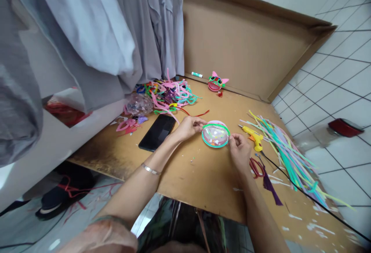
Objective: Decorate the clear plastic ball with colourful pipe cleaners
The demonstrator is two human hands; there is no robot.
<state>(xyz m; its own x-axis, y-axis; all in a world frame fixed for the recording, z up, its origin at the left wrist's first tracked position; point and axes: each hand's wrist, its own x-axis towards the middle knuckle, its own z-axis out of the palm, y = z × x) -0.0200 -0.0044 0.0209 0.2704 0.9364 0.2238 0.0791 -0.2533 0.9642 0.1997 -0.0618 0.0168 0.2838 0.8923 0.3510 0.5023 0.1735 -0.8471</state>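
Note:
Near the middle of the table, a round clear piece (215,136) has a green and teal fuzzy rim, with a pink edge showing behind it. My left hand (189,127) pinches its upper left rim between thumb and fingers. On the other side, my right hand (240,148) grips the right end of the green strip at the rim. A yellow glue gun (255,137) lies just right of my right hand, its nozzle pointing left. Red-handled scissors (256,168) lie below it, partly hidden by my right hand and wrist.
A black phone (158,132) lies left, below a tangled heap of pipe cleaners (174,92). Long pipe cleaners (290,156), a purple tassel (271,189) and a black cable lie right. A pink-eared cat face (216,82) stands by the cardboard wall (232,44).

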